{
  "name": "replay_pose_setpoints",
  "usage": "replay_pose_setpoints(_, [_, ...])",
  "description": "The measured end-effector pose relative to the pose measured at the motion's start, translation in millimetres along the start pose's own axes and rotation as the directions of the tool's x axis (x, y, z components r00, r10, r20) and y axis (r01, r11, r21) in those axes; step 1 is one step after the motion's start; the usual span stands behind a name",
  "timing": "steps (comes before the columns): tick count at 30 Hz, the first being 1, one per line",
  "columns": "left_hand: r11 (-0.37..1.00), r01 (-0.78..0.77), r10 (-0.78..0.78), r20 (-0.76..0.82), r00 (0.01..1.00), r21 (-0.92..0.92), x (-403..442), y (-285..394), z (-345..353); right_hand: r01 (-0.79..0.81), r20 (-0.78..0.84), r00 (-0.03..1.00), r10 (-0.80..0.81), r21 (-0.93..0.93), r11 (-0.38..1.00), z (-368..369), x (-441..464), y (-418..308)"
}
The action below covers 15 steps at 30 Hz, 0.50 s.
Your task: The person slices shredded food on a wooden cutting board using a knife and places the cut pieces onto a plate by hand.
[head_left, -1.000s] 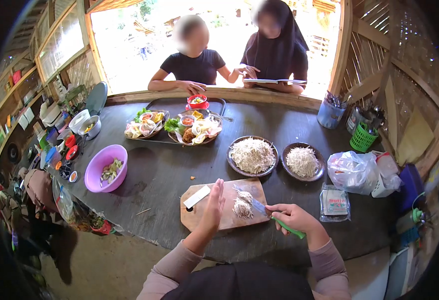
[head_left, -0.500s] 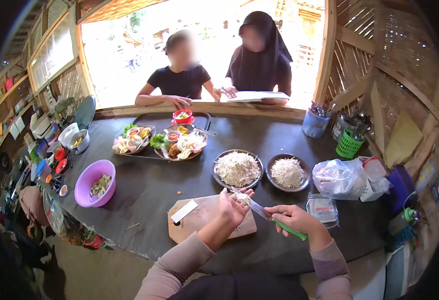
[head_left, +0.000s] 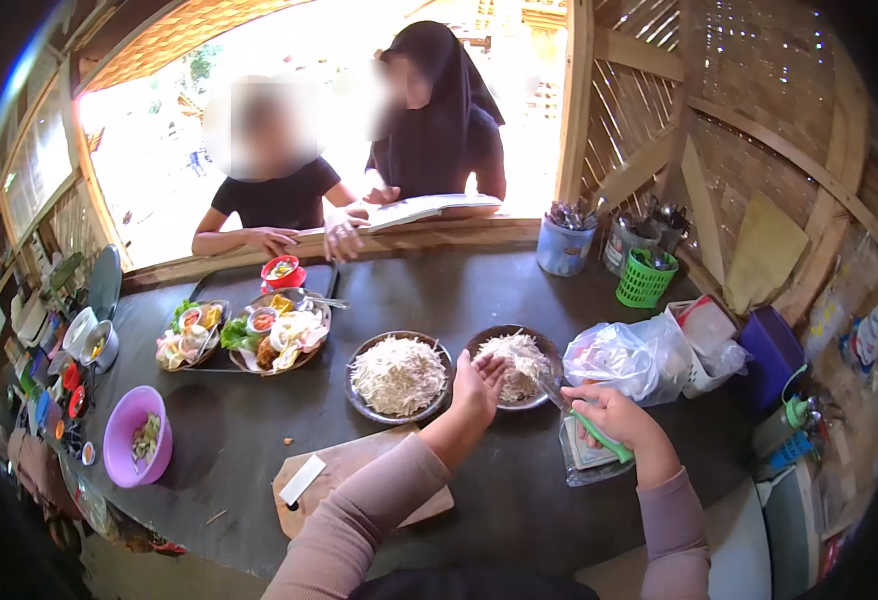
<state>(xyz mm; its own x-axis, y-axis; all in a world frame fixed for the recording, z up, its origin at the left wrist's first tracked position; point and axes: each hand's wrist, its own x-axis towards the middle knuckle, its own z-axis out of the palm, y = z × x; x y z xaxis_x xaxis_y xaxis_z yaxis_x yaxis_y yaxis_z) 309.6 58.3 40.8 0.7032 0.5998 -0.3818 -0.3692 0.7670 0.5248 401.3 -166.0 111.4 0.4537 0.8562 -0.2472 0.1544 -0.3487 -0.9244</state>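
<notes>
My right hand [head_left: 614, 420] is closed round the green handle of a knife [head_left: 594, 437], its blade [head_left: 555, 392] pointing up and left over the right-hand plate's edge. My left hand [head_left: 477, 388] is at the near left rim of that dark plate [head_left: 512, 405], tilted with fingers stretched out. White shreds [head_left: 515, 355] are heaped on the plate, by the fingertips. Whether any shreds stay in the left palm is unclear. Just left stands a second dark plate [head_left: 359, 403] with a bigger heap of white shreds [head_left: 399, 375]. Below lies a wooden cutting board [head_left: 344, 460] with a flat white strip [head_left: 303, 480].
Plated food [head_left: 294, 330] sits on a tray at the back left. A purple bowl [head_left: 119, 455] holds cut pieces. Plastic bags [head_left: 614, 355], a green basket [head_left: 646, 280] and utensil tubs [head_left: 565, 248] stand at right. Two people [head_left: 439, 130] lean at the window ledge.
Both hands have moved from above the cutting board to the right-hand plate. The shreds seen in my left palm are no longer visible there. The view has turned right.
</notes>
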Motion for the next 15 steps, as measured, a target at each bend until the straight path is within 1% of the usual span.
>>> replay_pose_setpoints(2, [0.999,-0.010,0.011,-0.030,0.999,0.037,13.3,-1.7,13.8,-0.007,-0.036,0.999,0.007,-0.001,1.000,-7.3,9.0,5.1])
replay_pose_setpoints(4, [0.973,-0.120,0.119,0.021,0.993,0.195,25.3,-4.6,21.4,-0.031,-0.074,0.997,0.029,-0.028,0.999,-7.9,16.2,3.6])
replay_pose_setpoints(5, [0.963,-0.157,0.156,0.023,0.988,0.218,30.7,-6.3,25.3,-0.034,-0.074,0.997,0.032,-0.024,0.999,-6.4,19.3,4.4])
replay_pose_setpoints(6, [0.963,-0.154,0.153,0.019,0.988,0.222,40.0,-9.4,25.3,-0.033,-0.110,0.994,0.027,-0.049,0.998,-3.9,22.7,5.4])
replay_pose_setpoints(8, [0.947,-0.250,0.242,0.062,0.968,0.200,57.0,-14.5,24.5,-0.032,-0.179,0.984,0.014,-0.101,0.994,2.0,27.9,6.9])
replay_pose_setpoints(9, [0.942,-0.268,0.264,0.048,0.963,0.202,58.3,-15.1,26.9,-0.035,-0.178,0.984,0.017,-0.098,0.995,5.1,29.0,7.9])
replay_pose_setpoints(11, [0.932,-0.284,0.278,0.058,0.959,0.226,57.0,-16.4,27.5,0.075,-0.234,0.957,-0.174,-0.379,0.922,12.3,29.2,11.0])
replay_pose_setpoints(12, [0.920,-0.304,0.295,0.073,0.953,0.247,56.1,-16.8,27.5,0.074,-0.233,0.957,-0.172,-0.378,0.923,16.3,29.3,12.7])
replay_pose_setpoints(14, [0.917,-0.308,0.299,0.077,0.951,0.254,52.3,-17.4,26.6,0.211,-0.205,0.881,-0.428,-0.639,0.740,24.9,29.8,17.4])
replay_pose_setpoints(15, [0.913,-0.314,0.303,0.083,0.949,0.260,50.9,-17.5,25.7,0.212,-0.203,0.880,-0.428,-0.640,0.739,28.9,29.7,20.4])
